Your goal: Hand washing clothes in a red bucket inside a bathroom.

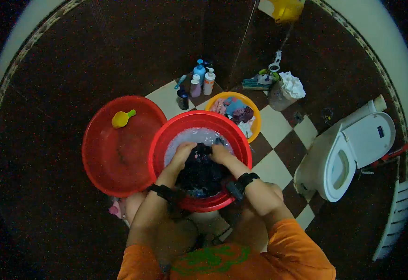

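Observation:
Both of my hands are in a red plastic basin of sudsy water directly in front of me. My left hand grips one side of a bunched wet black garment. On its other side, my right hand holds the same cloth, with the fingertips partly hidden in the folds. The lower part of the garment spreads in the basin towards me. A bit of dark grey cloth shows in the suds just beyond my right hand. A dark band with a small device sits on each wrist.
Left stands a larger red basin holding a yellow dipper. Behind are a yellow basin of clothes, several bottles and a waste bin. A white toilet with raised lid stands right on the checkered tile floor.

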`<state>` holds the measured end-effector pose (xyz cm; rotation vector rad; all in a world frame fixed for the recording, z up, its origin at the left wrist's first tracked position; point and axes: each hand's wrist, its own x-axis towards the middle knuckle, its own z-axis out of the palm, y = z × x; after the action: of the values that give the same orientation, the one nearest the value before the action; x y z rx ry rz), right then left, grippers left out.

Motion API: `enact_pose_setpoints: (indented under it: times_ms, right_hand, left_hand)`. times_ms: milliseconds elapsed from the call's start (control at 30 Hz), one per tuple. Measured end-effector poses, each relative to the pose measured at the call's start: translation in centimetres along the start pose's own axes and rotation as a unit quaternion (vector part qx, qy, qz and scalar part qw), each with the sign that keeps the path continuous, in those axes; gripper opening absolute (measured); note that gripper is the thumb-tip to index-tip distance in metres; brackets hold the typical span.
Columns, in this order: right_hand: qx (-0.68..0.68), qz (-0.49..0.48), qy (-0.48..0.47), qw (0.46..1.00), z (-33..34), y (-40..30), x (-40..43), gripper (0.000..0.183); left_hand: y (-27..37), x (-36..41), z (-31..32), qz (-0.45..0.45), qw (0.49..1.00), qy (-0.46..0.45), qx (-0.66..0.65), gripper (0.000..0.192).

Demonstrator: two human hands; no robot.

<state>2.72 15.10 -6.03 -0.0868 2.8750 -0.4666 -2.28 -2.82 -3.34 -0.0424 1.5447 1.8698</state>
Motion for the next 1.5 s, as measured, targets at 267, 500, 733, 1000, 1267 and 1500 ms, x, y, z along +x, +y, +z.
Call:
enact_pose_setpoints:
  times_ms: [267, 500, 733, 1000, 1267, 1500]
  right_hand:
    - [0.177, 0.135, 0.059, 0.973, 1.8, 0.3, 1.5, 0.028]
    - [0.399, 0.079, 0.117, 0.906, -1.9, -6.4, -0.8, 0.03]
    - [0.386, 0.123, 0.192, 0.894, -5.6, -7.9, -1.7, 0.027]
    - [0.381, 0.055, 0.268, 0.883, -5.1, -11.9, -3.7, 0.019]
    - [0.212, 0.143, 0.278, 0.926, -3.1, 1.5, 0.3, 0.036]
    - [0.087, 0.072, 0.102, 0.988, 0.5, -3.0, -1.0, 0.046]
  left_hand:
    - [-1.4, 2.1, -1.8, 0.099, 0.976, 0.154, 0.117, 0.023]
    - [1.1, -1.2, 2.0, -0.012, 0.973, 0.084, -0.214, 0.027]
    - [-2.7, 0.1, 3.4, 0.064, 0.993, 0.081, -0.051, 0.031]
    - [2.3, -3.6, 3.7, -0.039, 0.979, 0.165, -0.116, 0.036]
    - [4.5, -1.0, 6.2, 0.075, 0.965, 0.207, 0.144, 0.042]
    - [-9.2, 7.6, -4.4, 0.02, 0.969, 0.212, 0.124, 0.046]
